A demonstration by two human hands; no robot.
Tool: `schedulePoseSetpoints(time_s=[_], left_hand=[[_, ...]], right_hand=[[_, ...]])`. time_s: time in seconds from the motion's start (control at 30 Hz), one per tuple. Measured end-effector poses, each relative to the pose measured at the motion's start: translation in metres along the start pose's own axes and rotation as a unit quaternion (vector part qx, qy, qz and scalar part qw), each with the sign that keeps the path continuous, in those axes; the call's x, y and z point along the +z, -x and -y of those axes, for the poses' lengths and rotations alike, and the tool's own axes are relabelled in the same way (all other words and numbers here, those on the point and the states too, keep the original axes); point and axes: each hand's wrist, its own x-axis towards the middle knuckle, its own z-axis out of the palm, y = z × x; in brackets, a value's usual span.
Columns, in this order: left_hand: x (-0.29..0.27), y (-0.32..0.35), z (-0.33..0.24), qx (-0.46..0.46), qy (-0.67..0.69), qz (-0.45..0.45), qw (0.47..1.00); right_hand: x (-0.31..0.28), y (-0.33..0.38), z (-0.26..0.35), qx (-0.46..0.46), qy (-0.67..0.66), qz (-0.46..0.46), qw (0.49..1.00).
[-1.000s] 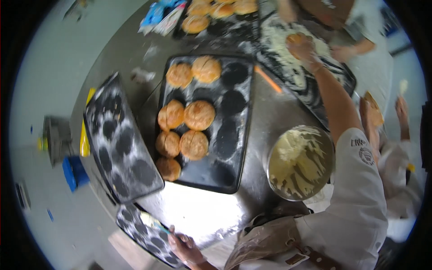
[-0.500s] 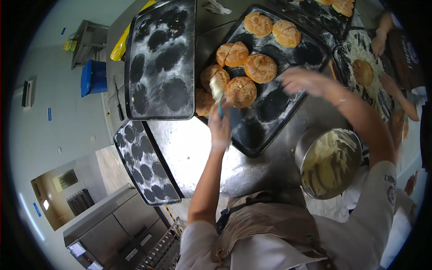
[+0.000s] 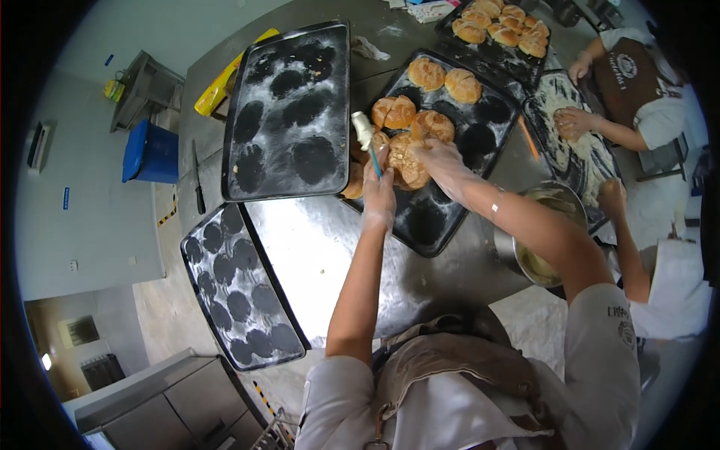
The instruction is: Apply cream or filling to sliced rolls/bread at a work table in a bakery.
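Note:
My left hand (image 3: pixel 379 199), in a clear glove, is closed on the blue handle of a spatula (image 3: pixel 376 162). Pale cream (image 3: pixel 363 129) coats its raised end. Between my hands is a golden round bun (image 3: pixel 407 159) with a crackled top. My right hand (image 3: pixel 442 166), also gloved, grips its right side, while my left fingers are at its left edge. The bun is over a dark baking tray (image 3: pixel 480 178), where several other buns (image 3: pixel 463 85) lie; one just behind (image 3: pixel 433 127) is close to my right fingertips. Whether the gripped bun is lifted cannot be seen.
A metal bowl of cream (image 3: pixel 544 196) stands under my right forearm. Floury trays (image 3: pixel 285 112) (image 3: pixel 232 285) lie on the left, near a knife (image 3: pixel 198 176). At the far right, a co-worker's hand (image 3: pixel 576 122) holds a bun over a floured tray (image 3: pixel 551 94). More buns (image 3: pixel 502 28) sit behind.
My right hand has come left and down from over the tray's right side onto the bun. The left hand, still holding the spatula, has moved next to the same bun. The view has shifted.

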Motion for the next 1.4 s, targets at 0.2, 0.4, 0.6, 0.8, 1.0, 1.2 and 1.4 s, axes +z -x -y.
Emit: schedulePoseSetpoints(time_s=[0.2,0.4,0.6,0.8,1.0,1.2,1.4], left_hand=[[-0.014,0.116,-0.142,-0.059,0.320,0.070,0.943],[-0.043,0.184,-0.184,-0.107,0.360,0.136,0.917],[-0.052,0.220,-0.180,-0.177,0.364,0.251,0.879],[-0.094,0.244,-0.168,-0.053,0.125,0.248,0.959],[-0.126,0.273,-0.186,0.196,-0.172,0.158,0.952],[-0.128,0.299,-0.194,0.302,-0.417,0.065,0.855],[-0.176,0.335,-0.196,0.226,-0.332,0.236,0.885]], right_hand=[[0.018,0.194,0.001,-0.330,-0.384,-0.009,0.862],[0.042,0.251,-0.040,-0.354,-0.513,-0.168,0.764],[0.060,0.280,-0.082,-0.339,-0.718,0.240,0.559],[0.075,0.315,-0.090,-0.329,-0.748,0.218,0.533],[0.093,0.331,-0.093,-0.347,-0.738,0.198,0.544],[0.107,0.349,-0.068,-0.340,-0.747,0.179,0.543],[0.094,0.339,-0.074,-0.379,-0.730,0.134,0.553]])
